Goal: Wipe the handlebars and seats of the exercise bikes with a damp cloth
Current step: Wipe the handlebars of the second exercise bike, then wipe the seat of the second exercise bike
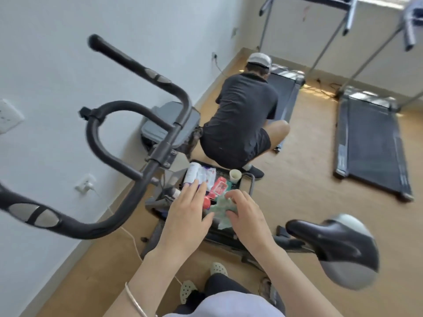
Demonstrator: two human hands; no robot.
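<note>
Between handlebars (pixel 96 227) and seat (pixel 332 239), above supply tray (pixel 223 172): pale green cloth (pixel 219 210) held up between both hands. Right hand (pixel 247 216) has fingers curled into cloth, gripping it. Left hand (pixel 185 216) is mostly flat, fingers straight, thumb at cloth edge. Step: readying cloth, no wiping begun. Next, probably: bunch cloth in 1 hand and reach left to handlebar grips.

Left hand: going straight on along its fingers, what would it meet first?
Probably the white-and-purple packet on the black tray, just past the fingertips of the left hand; depth is unclear, so it might pass above.
</note>
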